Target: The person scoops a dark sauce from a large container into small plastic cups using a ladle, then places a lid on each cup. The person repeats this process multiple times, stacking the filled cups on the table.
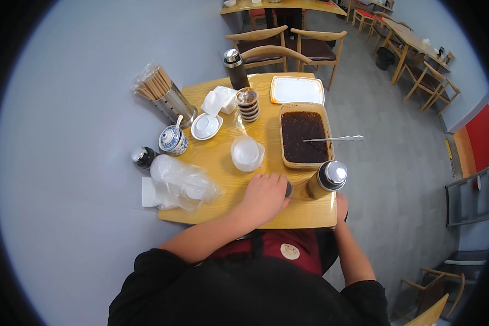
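My left hand (pixel 265 196) rests over a small round cup (pixel 289 189) near the front of the wooden table (pixel 305 220); the fingers hide most of the cup, so its grip is unclear. My right hand (pixel 341 207) is at the table's right front corner, partly hidden behind a dark thermos bottle (pixel 328 179). Behind that bottle, a plastic tub (pixel 286 162) holds dark sauce (pixel 303 126), with a metal utensil (pixel 346 138) leaning over its right rim. Left of the tub stand clear plastic cups (pixel 246 154), nested together, and farther back a stack of lidded sauce cups (pixel 247 106).
A white lid (pixel 297 90) lies behind the tub. Along the left are a chopstick holder (pixel 174 104), a blue-and-white jar (pixel 173 140), a white dish (pixel 206 126), napkins (pixel 220 100), a black-bodied bottle (pixel 143 157) and bagged plastic lids or cups (pixel 183 181). Another thermos (pixel 236 71) and chairs (pixel 316 51) are beyond.
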`<state>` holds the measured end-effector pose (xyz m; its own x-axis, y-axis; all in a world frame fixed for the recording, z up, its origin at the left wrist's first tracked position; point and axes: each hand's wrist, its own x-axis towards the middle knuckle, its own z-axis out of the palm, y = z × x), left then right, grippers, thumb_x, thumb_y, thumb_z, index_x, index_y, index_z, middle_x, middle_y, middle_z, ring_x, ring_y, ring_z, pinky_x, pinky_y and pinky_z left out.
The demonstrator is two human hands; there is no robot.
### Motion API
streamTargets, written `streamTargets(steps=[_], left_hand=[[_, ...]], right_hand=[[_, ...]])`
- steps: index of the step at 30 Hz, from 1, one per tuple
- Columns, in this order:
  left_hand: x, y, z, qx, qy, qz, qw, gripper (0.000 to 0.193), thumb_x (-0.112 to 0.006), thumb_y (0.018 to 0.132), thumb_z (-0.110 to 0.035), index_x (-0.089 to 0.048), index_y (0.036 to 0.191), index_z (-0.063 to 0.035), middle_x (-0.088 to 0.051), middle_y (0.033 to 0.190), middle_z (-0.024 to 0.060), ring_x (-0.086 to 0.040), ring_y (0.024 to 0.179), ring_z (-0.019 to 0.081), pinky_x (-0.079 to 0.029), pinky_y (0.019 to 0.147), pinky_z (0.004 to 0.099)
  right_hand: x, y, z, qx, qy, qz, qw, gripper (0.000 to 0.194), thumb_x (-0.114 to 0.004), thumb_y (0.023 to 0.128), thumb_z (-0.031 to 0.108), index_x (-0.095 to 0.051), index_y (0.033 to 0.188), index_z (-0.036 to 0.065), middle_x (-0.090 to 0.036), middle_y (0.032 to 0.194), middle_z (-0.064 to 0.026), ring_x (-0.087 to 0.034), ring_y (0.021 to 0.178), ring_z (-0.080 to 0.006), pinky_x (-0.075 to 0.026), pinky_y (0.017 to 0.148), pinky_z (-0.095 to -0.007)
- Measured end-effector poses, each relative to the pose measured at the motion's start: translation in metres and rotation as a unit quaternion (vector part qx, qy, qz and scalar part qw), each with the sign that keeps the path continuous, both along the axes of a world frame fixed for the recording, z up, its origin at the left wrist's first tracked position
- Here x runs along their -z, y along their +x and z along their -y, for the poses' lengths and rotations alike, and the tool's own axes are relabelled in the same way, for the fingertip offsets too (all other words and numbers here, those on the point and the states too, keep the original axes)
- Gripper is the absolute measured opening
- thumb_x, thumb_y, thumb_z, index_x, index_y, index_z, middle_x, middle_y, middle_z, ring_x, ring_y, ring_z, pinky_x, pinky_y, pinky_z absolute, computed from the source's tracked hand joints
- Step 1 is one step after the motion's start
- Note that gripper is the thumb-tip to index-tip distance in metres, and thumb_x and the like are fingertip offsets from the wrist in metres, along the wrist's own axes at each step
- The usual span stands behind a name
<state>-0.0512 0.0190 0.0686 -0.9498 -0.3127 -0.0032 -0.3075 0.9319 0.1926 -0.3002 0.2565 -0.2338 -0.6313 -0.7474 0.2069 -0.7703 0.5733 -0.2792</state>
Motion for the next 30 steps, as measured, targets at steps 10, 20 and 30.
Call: streamTargets(steps=[10, 20, 30], left_hand=[[-0.045, 0.001, 0.002, -0.042, 0.013, 0.005, 0.999, 0.041, -0.084, 0.091, -0.026, -0.070, 0.124, -0.0052, -0.075, 0.111, 0.0210, -0.077, 0.106, 0.0413, -0.064, 0.094, 0.0517], [-0.191, -0.038, 0.159, -0.109, 0.047, -0.025, 0.993, 0.080, -0.083, 0.095, -0.033, -0.057, 0.168, -0.0123, -0.077, 0.147, 0.0214, -0.079, 0.124, 0.0377, -0.062, 0.108, 0.0471], [-0.134, -0.107, 0.259, -0.057, 0.044, 0.101, 0.992, 0.092, -0.090, 0.087, -0.027, -0.055, 0.169, -0.0058, -0.076, 0.148, 0.0192, -0.073, 0.134, 0.0349, -0.058, 0.116, 0.0442]], right_hand=[[-0.008, 0.005, -0.003, 0.003, -0.027, 0.023, 0.999, 0.019, -0.066, 0.096, 0.023, -0.075, 0.090, 0.007, -0.075, 0.091, -0.0150, -0.071, 0.091, -0.0407, -0.054, 0.082, -0.0537], [-0.021, 0.009, -0.006, 0.011, -0.073, -0.004, 0.997, 0.015, -0.070, 0.092, 0.018, -0.074, 0.083, 0.007, -0.073, 0.085, -0.0157, -0.069, 0.085, -0.0411, -0.054, 0.077, -0.0538], [-0.014, 0.013, -0.006, 0.028, -0.012, 0.001, 1.000, 0.016, -0.067, 0.096, 0.020, -0.074, 0.088, 0.009, -0.073, 0.090, -0.0140, -0.070, 0.093, -0.0392, -0.053, 0.083, -0.0535]])
